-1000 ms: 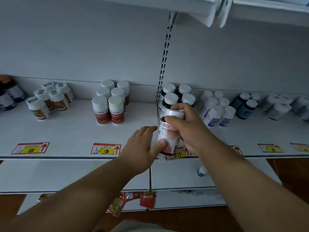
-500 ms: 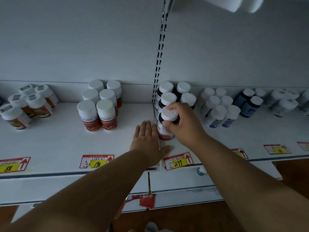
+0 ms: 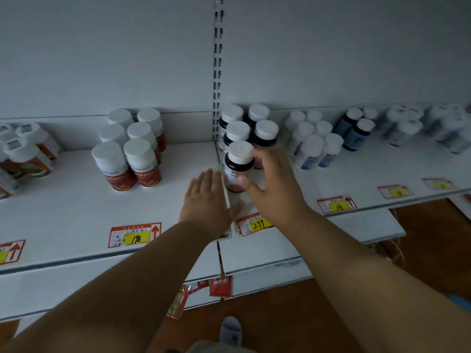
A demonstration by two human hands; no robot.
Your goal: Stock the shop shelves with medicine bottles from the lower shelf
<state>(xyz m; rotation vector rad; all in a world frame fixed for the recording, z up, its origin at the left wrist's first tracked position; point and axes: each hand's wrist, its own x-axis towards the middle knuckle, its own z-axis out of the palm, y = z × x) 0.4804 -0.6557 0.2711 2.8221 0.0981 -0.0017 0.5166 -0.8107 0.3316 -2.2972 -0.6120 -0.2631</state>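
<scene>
A dark medicine bottle (image 3: 238, 166) with a white cap stands upright on the white shelf (image 3: 76, 212), at the front of a cluster of matching dark bottles (image 3: 265, 131). My right hand (image 3: 275, 184) is just to its right with fingers spread; the thumb and a fingertip brush the bottle's side and cap without closing round it. My left hand (image 3: 206, 202) lies flat and open on the shelf, immediately left of the bottle, holding nothing.
White bottles with red labels (image 3: 130, 154) stand to the left, pale blue-labelled bottles (image 3: 313, 149) and dark blue ones (image 3: 356, 131) to the right. Price tags 299 (image 3: 254, 224) and 198 (image 3: 135, 235) line the edge. A lower shelf (image 3: 280, 248) juts out beneath.
The bottle, carried in both hands a second ago, now stands on the shelf. My right hand's grip on its cap has loosened and spread. My left hand has gone flat on the shelf.
</scene>
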